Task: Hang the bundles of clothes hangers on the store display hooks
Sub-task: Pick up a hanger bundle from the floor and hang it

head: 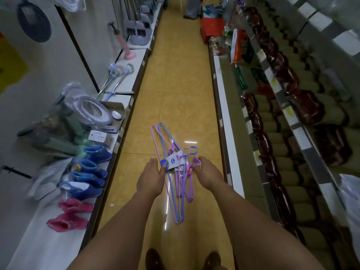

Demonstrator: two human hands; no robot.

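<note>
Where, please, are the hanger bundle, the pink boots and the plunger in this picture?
hanger bundle [176, 162]: head view, on its white label.
pink boots [67, 223]: head view, on the nearer boot's side.
plunger [129, 55]: head view, on its pink cup.

A yellow tiled floor [175, 78] runs down a narrow shop aisle. On the low white shelf [48, 240] to the left stand blue rubber boots [91, 172] and pink rubber boots [72, 213], with a pink plunger [126, 49] farther along. Dark red packets [303, 106] line the shelves to the right.
</note>
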